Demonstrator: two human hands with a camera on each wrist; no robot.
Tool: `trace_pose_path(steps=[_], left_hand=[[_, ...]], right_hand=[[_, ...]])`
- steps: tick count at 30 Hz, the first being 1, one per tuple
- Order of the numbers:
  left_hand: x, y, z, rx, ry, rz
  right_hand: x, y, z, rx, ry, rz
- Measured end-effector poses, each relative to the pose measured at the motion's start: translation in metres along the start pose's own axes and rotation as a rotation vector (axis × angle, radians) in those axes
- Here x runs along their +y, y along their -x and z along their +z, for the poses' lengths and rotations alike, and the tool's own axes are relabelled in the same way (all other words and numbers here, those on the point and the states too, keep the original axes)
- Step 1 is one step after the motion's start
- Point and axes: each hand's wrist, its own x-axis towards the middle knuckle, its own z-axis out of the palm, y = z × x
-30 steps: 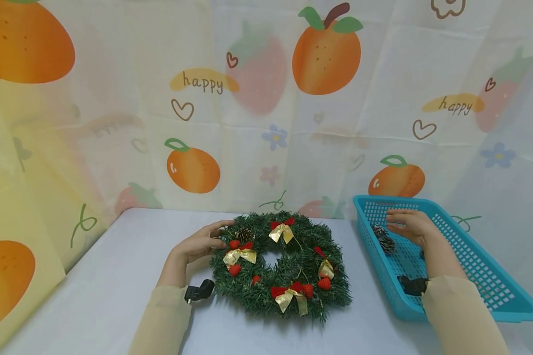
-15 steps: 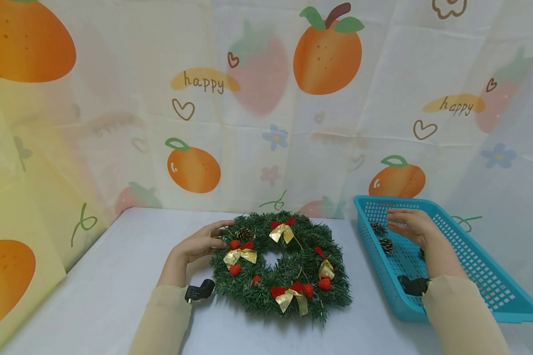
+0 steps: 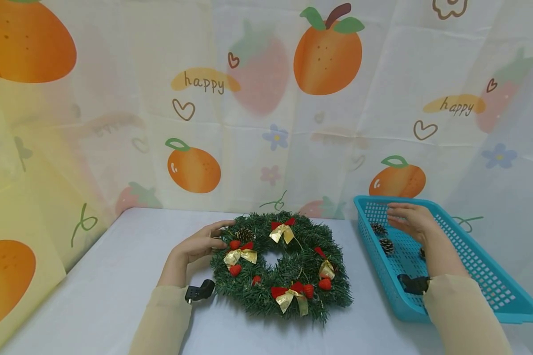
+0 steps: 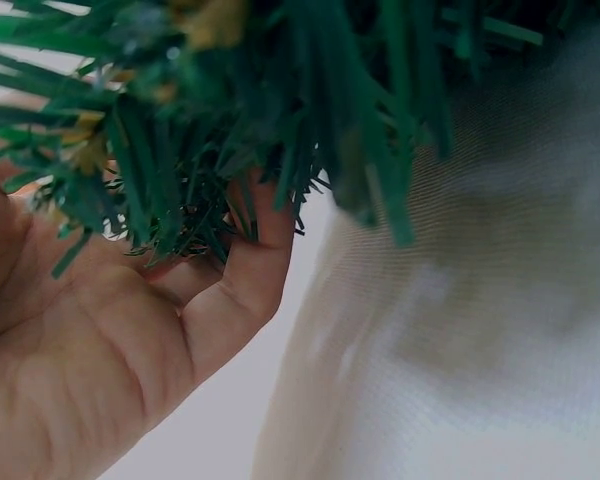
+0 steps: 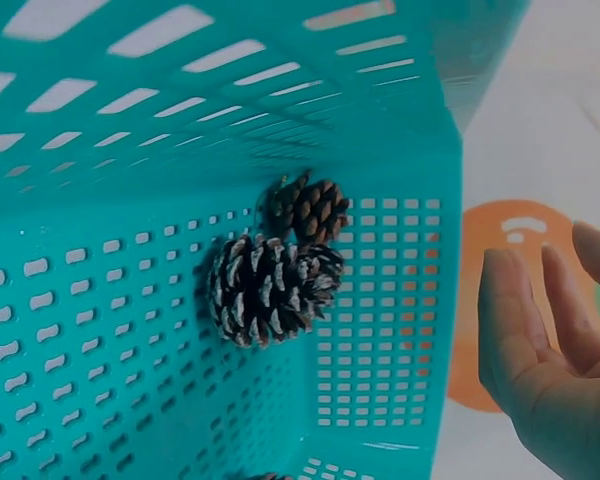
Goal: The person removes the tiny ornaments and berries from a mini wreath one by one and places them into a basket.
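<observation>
A green wreath (image 3: pixel 282 266) with red-and-gold bows, red berries and a pinecone (image 3: pixel 245 234) lies on the white table. At its left edge is my left hand (image 3: pixel 202 243); the left wrist view shows its fingers curled round the green sprigs (image 4: pixel 310 90). Above the far part of a blue basket (image 3: pixel 382 276) hovers my right hand (image 3: pixel 412 220), its fingers loosely bent and nothing between them. Below it, several pinecones (image 5: pixel 265 290) lie on the basket's bottom, apart from the hand. Part of the right hand's palm is turned away from the head view.
The basket stands at the right of the white table (image 3: pixel 102 291), its perforated walls rising round the pinecones. Behind the table hangs a fruit-print curtain (image 3: pixel 266 148). Black wrist cameras (image 3: pixel 200 291) are strapped on both arms.
Over the basket, the right hand has risen slightly. The pinecones under it have shifted a little and lie farther apart. The left hand and wreath have stayed put.
</observation>
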Motion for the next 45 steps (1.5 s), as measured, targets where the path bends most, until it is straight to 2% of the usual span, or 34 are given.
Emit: trace_pose_path(steps=[10, 17, 29, 45], left_hand=[[0.002, 0.0, 0.001, -0.002, 0.004, 0.002], [0.002, 0.0, 0.001, -0.005, 0.005, 0.003], [0.002, 0.001, 0.002, 0.006, 0.01, -0.001], [-0.002, -0.001, 0.0, -0.001, 0.009, 0.003]], right_hand=[[-0.008, 0.002, 0.003, 0.008, 0.007, -0.039], [-0.012, 0.004, 0.004, 0.007, -0.03, -0.05], [-0.027, 0.006, 0.012, -0.017, 0.112, -0.128], [-0.041, 0.007, 0.039, -0.041, 0.18, -0.214]])
